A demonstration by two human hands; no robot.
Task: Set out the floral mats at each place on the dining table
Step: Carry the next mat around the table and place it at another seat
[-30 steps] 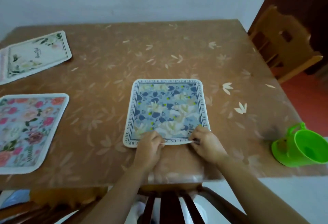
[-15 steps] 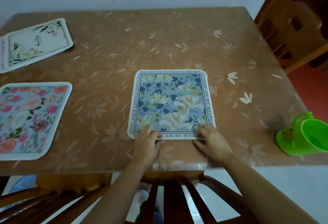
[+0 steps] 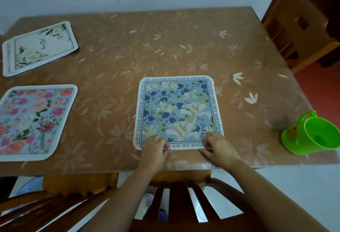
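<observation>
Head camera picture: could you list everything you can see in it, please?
blue floral mat: one, blue and cream, table's near middle
pink floral mat: one, pink on pale blue, near left
white floral mat: one, white with green leaves, far left
green cup: one, bright green, near right edge
table: one, brown flowered cover
dark chair: one, near side
light chair: one, right side
left hand, right hand: fingers pinch the blue mat's near edge
</observation>
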